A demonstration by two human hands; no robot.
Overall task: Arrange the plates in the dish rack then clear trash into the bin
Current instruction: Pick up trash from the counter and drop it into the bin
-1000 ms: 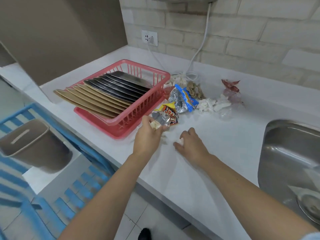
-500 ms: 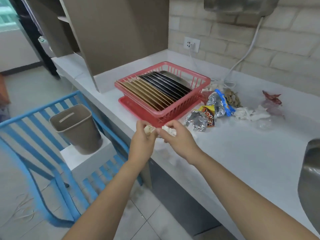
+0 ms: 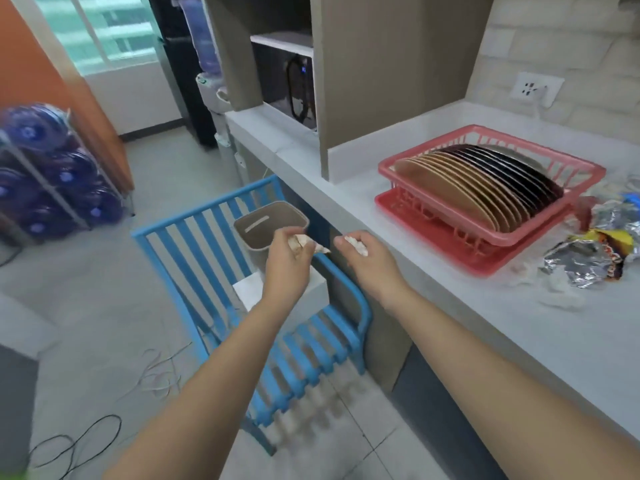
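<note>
My left hand (image 3: 287,268) is closed around a crumpled whitish scrap of trash (image 3: 298,242), held just in front of the grey bin (image 3: 270,220). My right hand (image 3: 367,261) pinches a small white scrap (image 3: 353,242) a little to the right of the bin, off the counter's edge. The bin stands on a white block on a blue slatted chair (image 3: 221,258). On the counter, the pink dish rack (image 3: 485,199) holds a row of upright tan and dark plates (image 3: 478,181). Foil wrappers and paper scraps (image 3: 595,251) lie to the right of the rack.
The grey counter (image 3: 450,306) runs along the right, with a cabinet (image 3: 381,81) and a shelf holding a dark appliance behind the rack. A wall socket (image 3: 535,88) sits above. Blue water jugs (image 3: 45,174) are stacked at left. Cables lie on the tiled floor.
Both hands have left the counter and swung left toward the bin, each carrying a scrap. My view has turned left, so the bin and chair sit mid-frame.
</note>
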